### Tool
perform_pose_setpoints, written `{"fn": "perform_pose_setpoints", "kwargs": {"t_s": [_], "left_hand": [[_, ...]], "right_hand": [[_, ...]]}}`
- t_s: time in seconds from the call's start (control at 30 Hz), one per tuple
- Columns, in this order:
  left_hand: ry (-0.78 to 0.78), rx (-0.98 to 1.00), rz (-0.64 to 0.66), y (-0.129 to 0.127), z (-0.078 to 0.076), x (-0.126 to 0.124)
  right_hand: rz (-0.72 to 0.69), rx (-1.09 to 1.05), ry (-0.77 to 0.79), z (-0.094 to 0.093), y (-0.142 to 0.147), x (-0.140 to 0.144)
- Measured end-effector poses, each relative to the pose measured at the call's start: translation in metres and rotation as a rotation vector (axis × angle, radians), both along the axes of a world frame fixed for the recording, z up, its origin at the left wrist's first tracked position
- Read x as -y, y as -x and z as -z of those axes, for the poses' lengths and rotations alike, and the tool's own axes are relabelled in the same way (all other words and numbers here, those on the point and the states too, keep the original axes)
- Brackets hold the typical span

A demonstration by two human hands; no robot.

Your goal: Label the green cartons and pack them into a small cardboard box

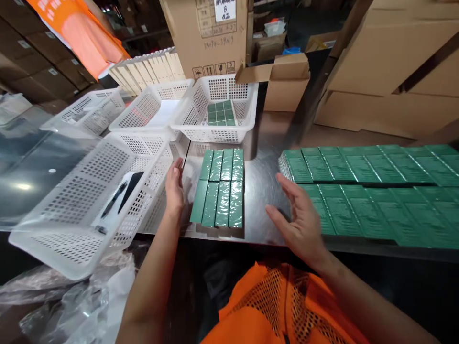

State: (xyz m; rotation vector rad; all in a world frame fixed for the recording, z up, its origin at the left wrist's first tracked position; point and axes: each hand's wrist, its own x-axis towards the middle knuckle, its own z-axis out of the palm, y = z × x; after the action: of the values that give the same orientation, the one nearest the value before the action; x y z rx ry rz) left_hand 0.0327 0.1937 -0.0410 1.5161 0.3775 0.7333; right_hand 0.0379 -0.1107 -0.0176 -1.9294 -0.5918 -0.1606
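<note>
A block of several slim green boxes (222, 188), some wrapped in shiny film, lies on the steel table (263, 162) in front of me. My left hand (174, 188) stands flat and open against the block's left side, fingers pointing away. My right hand (299, 220) hovers open to the right of the block, apart from it, palm facing left. Just behind the right hand spreads a wide layer of green boxes (373, 191) in rows.
A white perforated basket (89, 210) with a pen and a dark card sits tilted at my left. Three more white baskets (218, 107) stand behind; one holds green boxes. Cardboard cartons (390, 71) rise at the back and right. Crumpled plastic film (79, 301) lies lower left.
</note>
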Motion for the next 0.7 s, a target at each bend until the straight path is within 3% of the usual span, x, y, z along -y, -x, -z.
{"fn": "perform_pose_setpoints", "kwargs": {"t_s": [0.07, 0.13, 0.2, 0.3, 0.37, 0.4, 0.5, 0.6, 0.7], "left_hand": [[-0.158, 0.033, -0.024, 0.009, -0.022, 0.007], [-0.481, 0.053, 0.024, 0.010, -0.048, 0.026], [-0.754, 0.068, 0.191, -0.001, -0.072, 0.056], [-0.963, -0.004, 0.545, -0.045, -0.090, 0.108], [-1.102, -0.187, 0.716, -0.087, -0.087, 0.143], [-1.182, -0.336, 0.749, -0.108, -0.082, 0.159], [-1.249, -0.476, 0.743, -0.160, -0.060, 0.197], [-1.282, -0.558, 0.769, -0.186, -0.043, 0.216], [-1.308, -0.607, 0.742, -0.189, -0.041, 0.219]], "right_hand": [[0.019, 0.240, 0.168, -0.008, 0.005, 0.048], [0.028, 0.367, 0.362, -0.009, 0.009, 0.090], [0.018, 0.403, 0.534, -0.003, 0.013, 0.120], [-0.013, 0.426, 0.687, 0.014, 0.019, 0.137], [0.008, 0.436, 0.728, 0.025, 0.023, 0.134], [0.033, 0.441, 0.740, 0.030, 0.024, 0.130], [0.096, 0.454, 0.787, 0.034, 0.023, 0.115], [0.105, 0.456, 0.833, 0.032, 0.020, 0.108], [0.079, 0.487, 0.811, 0.030, 0.020, 0.108]]}}
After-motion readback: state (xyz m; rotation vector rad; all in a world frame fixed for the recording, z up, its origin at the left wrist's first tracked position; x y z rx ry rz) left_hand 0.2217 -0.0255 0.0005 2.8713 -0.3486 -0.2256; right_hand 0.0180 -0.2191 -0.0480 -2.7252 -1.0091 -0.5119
